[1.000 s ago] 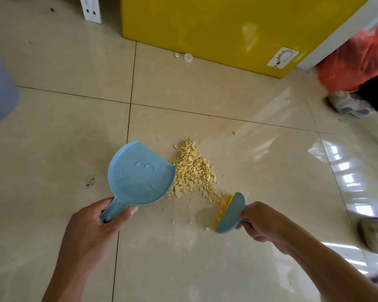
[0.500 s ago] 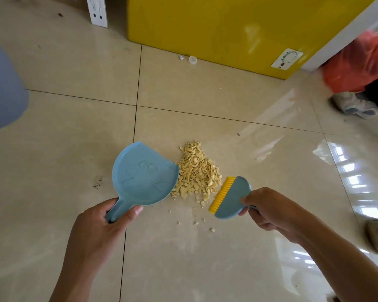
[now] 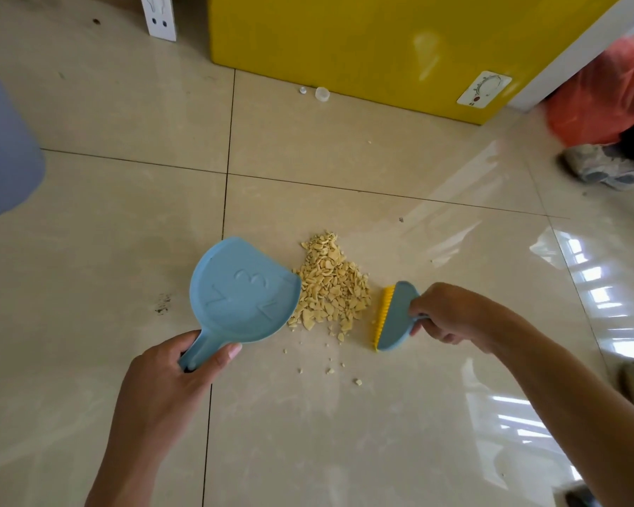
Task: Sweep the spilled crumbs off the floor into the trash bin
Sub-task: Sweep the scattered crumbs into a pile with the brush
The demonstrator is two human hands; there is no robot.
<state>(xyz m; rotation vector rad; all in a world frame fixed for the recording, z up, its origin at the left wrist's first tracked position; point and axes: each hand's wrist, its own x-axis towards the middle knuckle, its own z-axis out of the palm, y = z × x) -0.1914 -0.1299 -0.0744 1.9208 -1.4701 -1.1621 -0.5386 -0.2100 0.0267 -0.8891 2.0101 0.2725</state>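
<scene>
my left hand (image 3: 162, 389) grips the blue dustpan (image 3: 242, 292) handle, lip touching the crumbs (image 3: 330, 287) piled on the floor tile (image 3: 344, 433); right hand (image 3: 451, 312) holds the brush (image 3: 394, 316) just beside them

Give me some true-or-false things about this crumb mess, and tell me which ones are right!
1. The left hand holds the dustpan by its handle. True.
2. The crumb pile is inside the dustpan. False: it lies on the floor, beside the dustpan's open edge.
3. The brush in the right hand has yellow bristles. True.
4. The brush is on the left of the crumb pile. False: it is on the right, and the dustpan is on the left.
5. A few loose crumbs lie nearer the person than the pile. True.
</scene>
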